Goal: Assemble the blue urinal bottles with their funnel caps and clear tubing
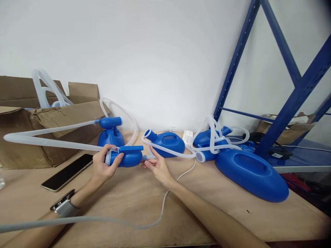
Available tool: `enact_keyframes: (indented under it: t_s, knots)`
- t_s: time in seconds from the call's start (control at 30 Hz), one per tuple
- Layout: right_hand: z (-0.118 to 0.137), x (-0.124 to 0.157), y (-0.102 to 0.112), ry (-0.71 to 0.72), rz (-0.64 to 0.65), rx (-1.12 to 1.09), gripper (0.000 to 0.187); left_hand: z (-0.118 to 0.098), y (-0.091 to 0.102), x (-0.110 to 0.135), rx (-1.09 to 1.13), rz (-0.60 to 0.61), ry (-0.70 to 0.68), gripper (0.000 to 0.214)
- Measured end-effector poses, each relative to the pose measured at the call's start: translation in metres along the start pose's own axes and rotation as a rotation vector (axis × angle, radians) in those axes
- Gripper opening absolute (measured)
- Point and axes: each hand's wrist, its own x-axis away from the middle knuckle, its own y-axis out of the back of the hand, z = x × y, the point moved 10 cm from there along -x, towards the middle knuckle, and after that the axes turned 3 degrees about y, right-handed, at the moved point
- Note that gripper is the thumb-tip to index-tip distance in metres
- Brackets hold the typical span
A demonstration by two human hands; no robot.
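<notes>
My left hand [104, 164] is wrapped round the white-rimmed end of a blue urinal cup [131, 160], which lies sideways above the table. At the cup's narrow right end, my right hand [157, 167] pinches a white hose [150, 157] where it meets the nozzle. Behind the cup stands a blue urinal bottle [111, 137] with another blue cup [110, 122] resting on top. A long pale hose [51, 140] bends in a loop out to the left. Just beyond my right hand lies a second urinal bottle [169, 143] with a white hose across its front.
A cardboard box [20, 137] holding hoses stands at the left, with a black phone [67, 172] before it. More blue bottles [253, 172] and tangled hoses lie at the right, beside a blue metal rack [297, 89]. A white cable [163, 205] crosses the wooden table [196, 213].
</notes>
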Motion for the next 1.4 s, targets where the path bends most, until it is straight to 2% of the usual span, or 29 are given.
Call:
enact_keyframes:
  t_s: [0.17, 0.43, 0.53, 0.63, 0.73, 0.83, 0.9, 1.0, 1.03, 1.1, 1.17, 1.23, 1.3, 1.4]
  knots:
    - [-0.013, 0.005, 0.003, -0.074, -0.055, -0.156, 0.118, 0.004, -0.003, -0.001, 0.034, 0.015, 0.061, 0.022]
    - [-0.017, 0.01, 0.003, -0.123, -0.058, -0.184, 0.1, 0.012, -0.007, -0.001, 0.035, 0.033, 0.146, 0.025]
    - [-0.019, 0.01, 0.006, -0.141, -0.058, -0.125, 0.092, 0.005, -0.006, -0.001, -0.007, 0.026, 0.068, 0.022]
    - [-0.018, 0.005, 0.015, -0.147, -0.057, 0.07, 0.083, -0.016, -0.008, 0.002, -0.043, 0.063, -0.176, 0.019]
    - [0.008, -0.008, 0.034, -0.049, -0.091, 0.257, 0.058, -0.037, -0.019, 0.016, -0.049, 0.19, -0.474, 0.024]
    - [0.06, -0.024, 0.059, 0.152, -0.187, 0.287, 0.037, -0.044, -0.032, 0.033, -0.067, 0.341, -0.67, 0.03]
    - [0.088, -0.034, 0.074, 0.209, -0.233, 0.245, 0.041, -0.045, -0.039, 0.041, -0.091, 0.392, -0.739, 0.031]
    - [0.119, -0.049, 0.094, 0.255, -0.282, 0.256, 0.059, -0.044, -0.054, 0.047, -0.185, 0.469, -0.765, 0.02]
    - [0.126, -0.054, 0.096, 0.268, -0.263, 0.341, 0.062, -0.044, -0.06, 0.049, -0.215, 0.499, -0.766, 0.017]
    - [0.127, -0.065, 0.093, 0.26, -0.169, 0.672, 0.064, -0.041, -0.069, 0.05, -0.262, 0.546, -0.749, 0.017]
    - [0.113, -0.074, 0.094, 0.183, -0.089, 1.09, 0.069, -0.037, -0.073, 0.049, -0.302, 0.558, -0.71, 0.019]
    - [0.092, -0.08, 0.104, 0.049, -0.065, 1.387, 0.077, -0.031, -0.077, 0.046, -0.36, 0.56, -0.65, 0.021]
    - [0.075, -0.081, 0.113, -0.05, -0.069, 1.497, 0.081, -0.023, -0.08, 0.042, -0.444, 0.57, -0.574, 0.025]
    - [0.07, -0.076, 0.11, -0.017, -0.054, 1.496, 0.077, -0.014, -0.089, 0.03, -0.606, 0.613, -0.399, 0.031]
